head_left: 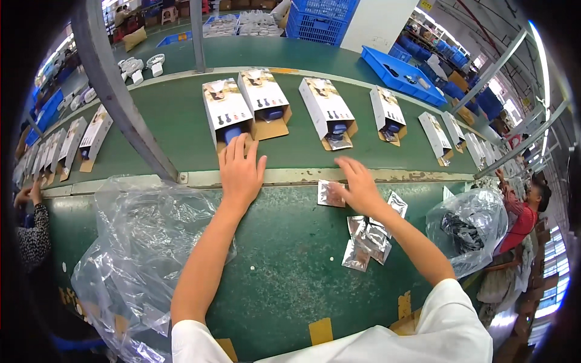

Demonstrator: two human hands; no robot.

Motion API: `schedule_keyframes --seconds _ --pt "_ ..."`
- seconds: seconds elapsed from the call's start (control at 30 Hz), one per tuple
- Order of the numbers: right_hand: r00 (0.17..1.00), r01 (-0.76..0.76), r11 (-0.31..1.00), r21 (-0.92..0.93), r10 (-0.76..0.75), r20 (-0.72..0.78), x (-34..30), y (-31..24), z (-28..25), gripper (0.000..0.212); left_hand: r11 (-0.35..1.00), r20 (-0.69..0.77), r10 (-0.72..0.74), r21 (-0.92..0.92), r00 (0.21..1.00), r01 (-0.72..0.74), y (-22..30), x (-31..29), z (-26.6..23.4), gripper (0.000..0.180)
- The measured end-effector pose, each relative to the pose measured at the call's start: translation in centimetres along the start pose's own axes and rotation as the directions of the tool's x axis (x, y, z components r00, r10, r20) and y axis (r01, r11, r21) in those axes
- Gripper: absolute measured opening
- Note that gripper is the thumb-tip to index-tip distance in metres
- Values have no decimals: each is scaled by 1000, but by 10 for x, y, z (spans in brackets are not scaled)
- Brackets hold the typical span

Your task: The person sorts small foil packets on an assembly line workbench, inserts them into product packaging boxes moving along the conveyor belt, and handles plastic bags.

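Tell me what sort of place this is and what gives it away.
Likely a factory packing line: open-ended white cardboard boxes lie in a row along a long green belt-like surface, square silver foil packets lie piled nearer, and blue plastic crates are stacked beyond.

Hands near white boxes, silver packets

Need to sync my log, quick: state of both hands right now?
Left hand: open, fingertips at the lower end of a white box.
Right hand: open, thumb over a silver packet; contact unclear.
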State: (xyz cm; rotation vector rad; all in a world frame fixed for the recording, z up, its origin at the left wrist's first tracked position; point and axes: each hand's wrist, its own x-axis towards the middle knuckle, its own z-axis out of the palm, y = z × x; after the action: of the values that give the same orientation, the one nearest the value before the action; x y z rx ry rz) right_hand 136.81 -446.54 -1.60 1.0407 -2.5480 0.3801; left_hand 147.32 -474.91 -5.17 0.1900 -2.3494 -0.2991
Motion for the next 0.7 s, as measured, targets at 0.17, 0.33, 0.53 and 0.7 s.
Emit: schedule_keyframes --seconds 0.17,0.33,0.53,0.7 --pt "940 87 993 76 -107 325 -52 -41 -56 78 996 -49 78 -37 996 -80 -22 4 -14 38" --pt "946 64 982 179 -116 301 -52 -74 -53 68 995 -25 30 -91 999 -32 -54 2 -27 34" --pt "933 246 915 319 -312 177 -23 -112 -39 58 996 -147 -81 14 986 84 -82 1 -47 42" --pt "895 429 902 -53 -416 161 -6 -141 -15 32 986 -6 -136 98 991 136 -120 -8 -46 47"
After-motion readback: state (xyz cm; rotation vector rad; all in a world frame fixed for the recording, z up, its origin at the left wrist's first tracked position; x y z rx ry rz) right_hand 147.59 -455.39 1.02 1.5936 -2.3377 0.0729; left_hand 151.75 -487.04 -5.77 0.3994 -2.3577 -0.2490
